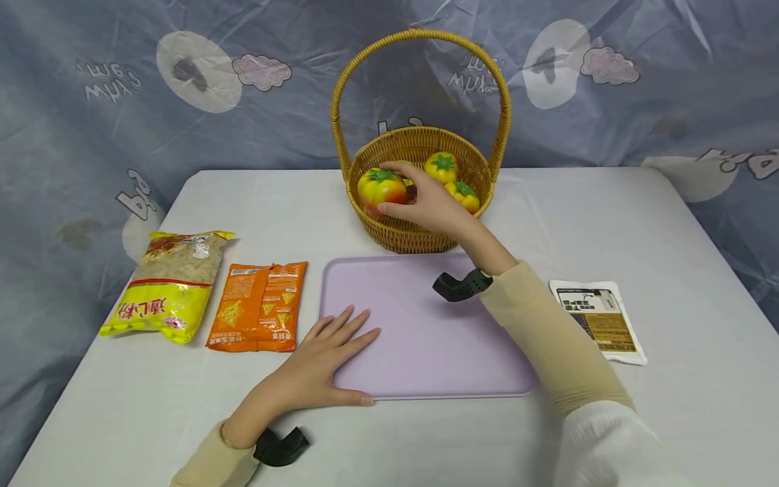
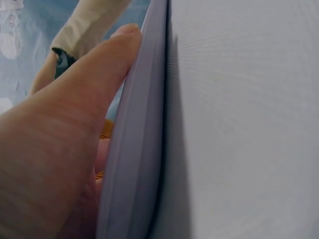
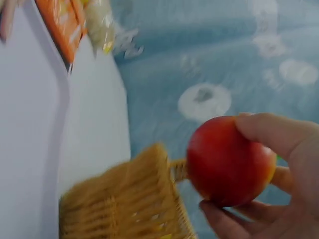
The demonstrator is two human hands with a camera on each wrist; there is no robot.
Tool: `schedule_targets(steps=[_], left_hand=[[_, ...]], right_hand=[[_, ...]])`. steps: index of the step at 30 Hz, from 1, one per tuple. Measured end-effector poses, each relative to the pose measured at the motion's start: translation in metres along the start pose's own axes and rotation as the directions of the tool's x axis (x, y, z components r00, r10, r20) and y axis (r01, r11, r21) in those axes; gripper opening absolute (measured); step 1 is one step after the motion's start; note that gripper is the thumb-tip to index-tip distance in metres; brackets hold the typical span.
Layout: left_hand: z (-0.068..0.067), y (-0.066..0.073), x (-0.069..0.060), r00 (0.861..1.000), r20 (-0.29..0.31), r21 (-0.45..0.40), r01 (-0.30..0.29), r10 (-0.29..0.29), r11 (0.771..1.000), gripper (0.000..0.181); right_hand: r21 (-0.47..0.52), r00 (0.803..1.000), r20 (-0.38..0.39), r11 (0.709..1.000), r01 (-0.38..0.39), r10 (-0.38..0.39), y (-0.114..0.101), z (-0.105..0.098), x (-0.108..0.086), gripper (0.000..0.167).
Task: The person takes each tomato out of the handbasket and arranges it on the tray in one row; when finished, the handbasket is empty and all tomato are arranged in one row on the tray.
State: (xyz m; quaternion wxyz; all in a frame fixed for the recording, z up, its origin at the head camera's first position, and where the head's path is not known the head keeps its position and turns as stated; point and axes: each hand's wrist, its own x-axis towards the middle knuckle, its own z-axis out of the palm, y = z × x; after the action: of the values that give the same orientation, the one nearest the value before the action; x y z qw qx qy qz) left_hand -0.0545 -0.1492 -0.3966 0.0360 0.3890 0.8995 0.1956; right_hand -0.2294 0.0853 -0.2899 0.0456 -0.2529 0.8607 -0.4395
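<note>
On my cam, the R hand [image 1: 426, 199] has its thumb and fingers curled round a red & yellow fruit [image 1: 377, 191], which looks to be just above the basket [image 1: 398, 237], on the basket's L side. The fruit lies L of the R palm and is round like a ball, so no long way to line up. R hand is nearest it; the L hand [image 1: 319, 368] is well apart, w/ fingers spread, gripping nothing, on the tray [image 1: 438, 345] in front of the basket.
</note>
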Motion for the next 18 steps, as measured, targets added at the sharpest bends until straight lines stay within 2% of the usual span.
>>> schedule_targets(steps=[3, 7, 10, 14, 18], left_hand=[[0.000, 0.000, -0.001, 1.000, 0.001, 0.012, 0.000, 0.000, 1.000, 0.092], [0.000, -0.001, -0.001, 1.000, 0.014, 0.022, 0.005, -0.006, 1.000, 0.091], [0.000, -0.001, -0.001, 1.000, 0.024, 0.033, 0.007, -0.007, 0.999, 0.091], [0.001, -0.002, -0.001, 1.000, 0.024, 0.046, -0.001, 0.000, 0.999, 0.090], [0.002, -0.001, -0.001, 1.000, 0.018, 0.047, -0.014, 0.013, 0.999, 0.090]], right_hand=[[0.082, 0.994, -0.050, 0.991, 0.106, -0.102, -0.012, 0.006, -0.017, 0.065], [0.180, 0.977, -0.072, 0.960, 0.213, -0.203, -0.019, 0.024, -0.035, 0.066], [0.153, 0.968, -0.063, 0.957, 0.248, -0.241, -0.017, 0.042, -0.044, 0.066], [0.055, 0.972, -0.011, 0.971, 0.234, -0.234, -0.006, 0.066, -0.050, 0.066], [0.040, 0.971, 0.045, 0.972, 0.233, -0.235, 0.008, 0.084, -0.051, 0.064]])
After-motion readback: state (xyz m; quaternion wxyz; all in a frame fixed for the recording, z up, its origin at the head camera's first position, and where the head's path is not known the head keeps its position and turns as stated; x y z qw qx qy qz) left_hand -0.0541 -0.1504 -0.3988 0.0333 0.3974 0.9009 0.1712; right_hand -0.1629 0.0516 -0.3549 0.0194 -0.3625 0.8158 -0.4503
